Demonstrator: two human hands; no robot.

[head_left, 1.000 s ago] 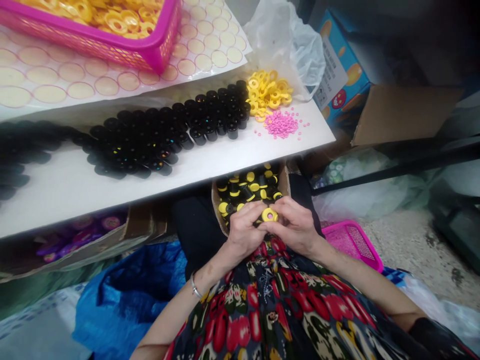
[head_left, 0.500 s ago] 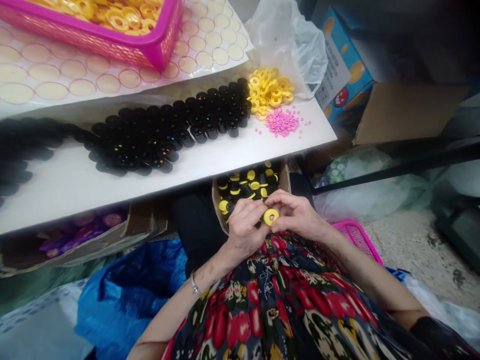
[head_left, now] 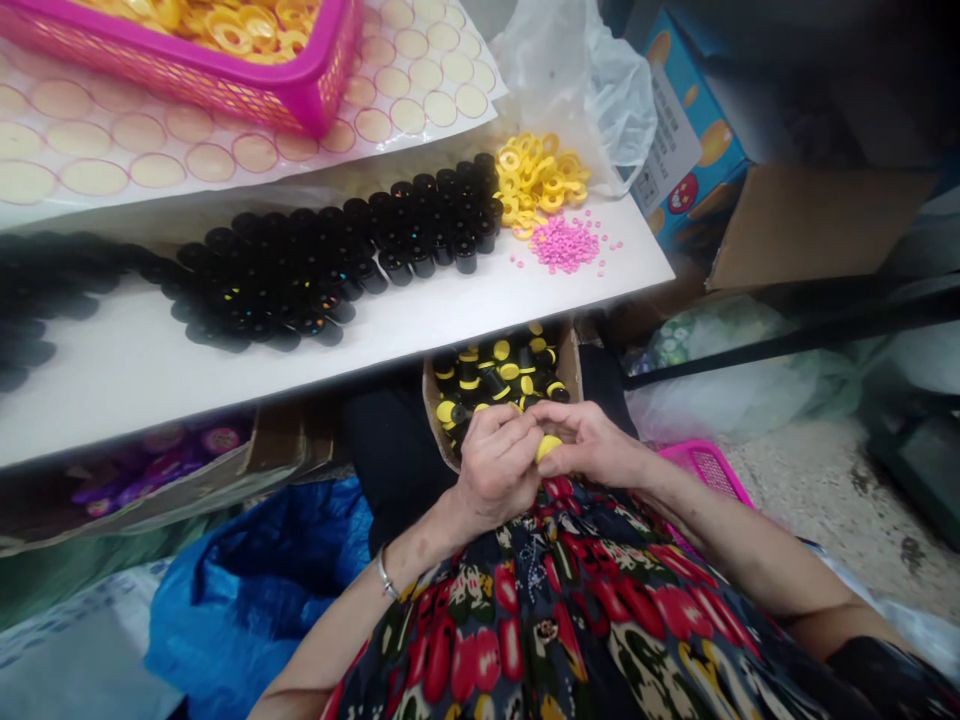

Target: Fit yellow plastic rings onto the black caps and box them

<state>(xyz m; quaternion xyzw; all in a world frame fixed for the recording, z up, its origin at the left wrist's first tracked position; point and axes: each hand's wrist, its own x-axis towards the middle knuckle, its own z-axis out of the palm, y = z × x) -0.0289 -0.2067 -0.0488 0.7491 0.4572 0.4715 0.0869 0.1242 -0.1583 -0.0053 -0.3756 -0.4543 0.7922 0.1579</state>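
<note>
Over my lap, both hands meet around a small round yellow cap [head_left: 548, 447]. My right hand [head_left: 596, 443] pinches it, thumb at its lower edge. My left hand [head_left: 496, 462] is closed against the cap's other side with its fingers curled; whatever lies under those fingers is hidden. Just beyond the hands, a cardboard box [head_left: 430, 395] holds many black cylinders with yellow caps [head_left: 495, 383]. On the white table ahead are a pile of yellow rings [head_left: 540, 175], a scatter of tiny pink rings [head_left: 564, 246] and rows of upright black cylinders [head_left: 277, 275].
A pink basket [head_left: 319, 95] of yellow rings stands on a sheet printed with circles [head_left: 409, 80]. Beyond the table's right end is a blue carton [head_left: 694, 130]. A blue bag [head_left: 225, 600] lies at lower left, another pink basket [head_left: 709, 470] at right.
The yellow piece has turned: its ring face with a pink centre showed before, and now a plain yellow surface does. Both hands stay close together, slightly lower.
</note>
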